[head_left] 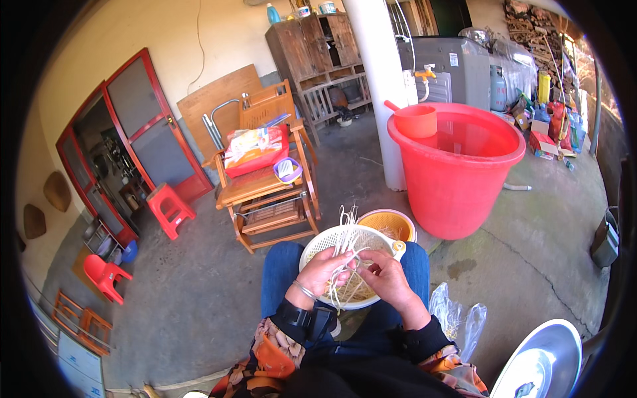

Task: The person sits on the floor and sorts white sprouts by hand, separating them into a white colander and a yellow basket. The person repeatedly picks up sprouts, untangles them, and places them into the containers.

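A white plastic colander (318,244) rests on my knees, with pale thin stalks in it. My left hand (323,270) holds a bunch of these pale stalks (346,232), which stick up over the colander's far rim. My right hand (387,277) pinches the same stalks from the right, fingers closed on them, right beside the left hand. A silver bangle is on my left wrist. A yellow colander (391,221) sits on the ground just beyond my knees.
A big red tub (458,179) of water with a red scoop (415,121) stands ahead to the right, by a white pillar (381,93). A wooden chair (265,192) holds a red bag. Red stools (169,209) stand left. A metal bowl (541,365) and clear plastic bags (458,318) lie at lower right.
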{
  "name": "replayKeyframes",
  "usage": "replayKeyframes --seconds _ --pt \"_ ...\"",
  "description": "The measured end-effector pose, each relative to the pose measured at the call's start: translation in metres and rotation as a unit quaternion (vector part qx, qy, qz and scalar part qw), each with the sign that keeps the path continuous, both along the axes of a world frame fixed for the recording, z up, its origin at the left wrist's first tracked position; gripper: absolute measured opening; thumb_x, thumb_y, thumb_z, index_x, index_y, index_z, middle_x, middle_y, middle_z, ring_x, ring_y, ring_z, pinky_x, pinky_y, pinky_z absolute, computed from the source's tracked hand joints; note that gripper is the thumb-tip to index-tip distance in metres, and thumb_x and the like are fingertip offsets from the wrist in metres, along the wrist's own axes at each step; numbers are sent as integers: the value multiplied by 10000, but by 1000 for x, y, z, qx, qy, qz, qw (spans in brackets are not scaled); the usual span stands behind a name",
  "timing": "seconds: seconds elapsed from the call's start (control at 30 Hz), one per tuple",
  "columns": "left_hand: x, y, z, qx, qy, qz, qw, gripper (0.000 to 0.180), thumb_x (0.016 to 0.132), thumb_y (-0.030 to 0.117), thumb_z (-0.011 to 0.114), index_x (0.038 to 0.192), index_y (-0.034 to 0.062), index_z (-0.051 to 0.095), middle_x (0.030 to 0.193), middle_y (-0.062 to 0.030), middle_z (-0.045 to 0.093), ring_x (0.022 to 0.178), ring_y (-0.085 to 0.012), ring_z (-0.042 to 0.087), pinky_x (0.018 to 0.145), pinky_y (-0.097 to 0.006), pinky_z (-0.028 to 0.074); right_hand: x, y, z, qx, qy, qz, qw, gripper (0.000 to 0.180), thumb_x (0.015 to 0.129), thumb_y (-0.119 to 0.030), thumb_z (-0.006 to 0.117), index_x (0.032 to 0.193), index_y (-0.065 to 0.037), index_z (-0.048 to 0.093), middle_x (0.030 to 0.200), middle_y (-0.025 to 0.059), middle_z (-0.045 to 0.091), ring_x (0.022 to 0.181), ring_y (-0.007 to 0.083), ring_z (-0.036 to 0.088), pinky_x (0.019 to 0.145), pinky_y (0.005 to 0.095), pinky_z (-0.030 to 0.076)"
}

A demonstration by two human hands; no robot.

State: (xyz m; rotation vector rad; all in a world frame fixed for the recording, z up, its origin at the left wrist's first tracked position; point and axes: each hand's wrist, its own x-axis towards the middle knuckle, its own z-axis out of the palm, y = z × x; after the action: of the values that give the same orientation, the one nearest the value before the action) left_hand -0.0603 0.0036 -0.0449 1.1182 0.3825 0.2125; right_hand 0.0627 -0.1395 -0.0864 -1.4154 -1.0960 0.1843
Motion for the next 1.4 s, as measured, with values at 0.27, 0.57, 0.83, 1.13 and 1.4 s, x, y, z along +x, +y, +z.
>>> replayKeyframes --seconds 0.27,0.57,0.83,1.13,1.4 --pt "-3 1 -6 39 -15 8 999 206 959 155 615 1126 37 584 918 -51 666 635 -102 596 483 -194 444 1 6 -17 -22 -34 -52 998 206 829 -80 715 1025 -26 684 823 114 687 659 203 644 626 315 522" --pt "-7 1 -5 172 -27 8 985 375 898 8 557 1271 21 525 1068 -58 670 770 -90 618 571 -196 474 6 10 -9 220 185 -87 954 148 1001 -79 539 1084 12 622 759 7 607 609 72 564 575 208 459" --pt "19 14 -10 401 22 23 915 343 922 4 545 1263 -29 540 1115 -55 679 1010 -119 593 869 -234 474 13 8 -11 223 166 -107 955 153 1008 -98 535 1054 -11 652 681 -20 543 547 35 466 505 190 387" --pt "19 25 -18 91 -24 33 995 229 972 64 557 1199 36 540 920 -33 633 730 -101 580 636 -229 495 6 6 -8 124 295 -1 947 171 1007 -110 542 1065 6 655 691 1 589 568 58 526 506 204 425" --pt "30 -4 -30 246 -40 164 954 242 983 90 521 1218 31 516 939 -73 640 807 -168 635 699 -297 534 -7 12 -9 130 307 80 939 158 990 -82 565 1078 25 642 809 56 674 680 96 650 570 205 508"
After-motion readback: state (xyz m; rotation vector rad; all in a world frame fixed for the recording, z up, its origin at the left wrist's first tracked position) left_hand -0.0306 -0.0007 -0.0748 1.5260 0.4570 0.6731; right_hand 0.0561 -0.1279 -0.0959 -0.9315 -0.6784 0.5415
